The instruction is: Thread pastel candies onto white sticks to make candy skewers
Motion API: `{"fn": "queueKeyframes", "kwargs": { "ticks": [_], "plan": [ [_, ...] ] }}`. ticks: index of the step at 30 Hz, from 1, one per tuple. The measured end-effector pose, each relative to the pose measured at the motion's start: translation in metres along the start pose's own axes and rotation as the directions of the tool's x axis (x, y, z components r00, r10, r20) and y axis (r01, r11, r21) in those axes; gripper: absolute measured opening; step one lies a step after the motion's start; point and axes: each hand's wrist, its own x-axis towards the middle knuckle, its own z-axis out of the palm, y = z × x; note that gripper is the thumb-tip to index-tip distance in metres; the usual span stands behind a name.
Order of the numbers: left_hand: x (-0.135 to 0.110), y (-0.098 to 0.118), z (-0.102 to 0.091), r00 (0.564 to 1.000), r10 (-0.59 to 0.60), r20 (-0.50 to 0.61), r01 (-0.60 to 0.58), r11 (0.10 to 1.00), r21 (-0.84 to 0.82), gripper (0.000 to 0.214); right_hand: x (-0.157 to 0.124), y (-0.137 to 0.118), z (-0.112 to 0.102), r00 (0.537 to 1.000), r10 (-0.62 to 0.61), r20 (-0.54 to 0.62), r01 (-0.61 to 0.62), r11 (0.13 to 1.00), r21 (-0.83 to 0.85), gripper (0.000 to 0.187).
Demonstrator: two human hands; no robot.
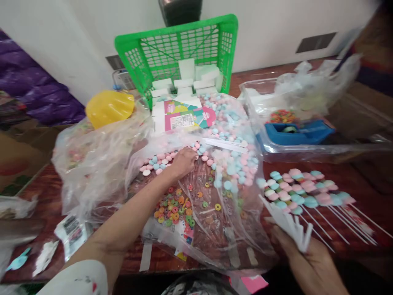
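My left hand (pixel 185 161) reaches into pink, blue and white marshmallows (pixel 161 160) spread on a clear plastic bag. Its fingers are curled together at the pile's edge; a pale bit shows by the fingertips, but what they grip is unclear. In the lower right, my right hand (pixel 310 258) is closed around a bundle of white lollipop sticks (pixel 290 225). Beyond that hand, marshmallow skewers (pixel 302 190) lie side by side, their white sticks pointing toward me. Ring-shaped cereal pieces (pixel 175 208) in several colours lie on the plastic below my left forearm.
A green plastic crate (pixel 229 53) holding white boxes is tipped at the back. On the right, a blue tape dispenser (pixel 299 133) sits in a clear tray (pixel 307 151). A yellow bowl-like thing (pixel 109 107) rests on a plastic bag (pixel 95 168) at left.
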Motion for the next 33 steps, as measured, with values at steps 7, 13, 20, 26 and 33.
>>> {"fn": "queueKeyframes", "kwargs": {
  "ticks": [7, 13, 20, 26, 33],
  "plan": [
    [0.008, 0.0, -0.003, 0.999, -0.038, -0.027, 0.035, 0.994, -0.1, 0.02, 0.012, -0.035, 0.06, 0.968, 0.105, -0.229, -0.038, 0.959, 0.28, 0.023],
    [-0.02, 0.026, -0.019, 0.991, -0.119, -0.056, 0.094, 0.936, -0.338, 0.026, 0.021, -0.01, 0.068, 0.998, -0.019, -0.059, 0.03, 0.981, 0.192, 0.028],
    [-0.1, 0.109, -0.041, 0.922, -0.368, 0.119, 0.097, -0.078, -0.992, 0.03, 0.008, -0.047, 0.054, 0.994, -0.057, 0.094, 0.04, 0.983, 0.177, 0.035],
    [-0.126, 0.136, -0.03, 0.863, -0.485, 0.142, -0.023, -0.318, -0.948, 0.035, -0.015, -0.067, 0.062, 0.971, 0.027, 0.236, -0.097, 0.951, 0.292, 0.04],
    [-0.133, 0.142, -0.019, 0.842, -0.538, 0.039, -0.101, -0.228, -0.968, 0.029, -0.022, -0.065, 0.059, 0.966, -0.011, 0.258, -0.072, 0.949, 0.308, 0.036]
  ]
}}
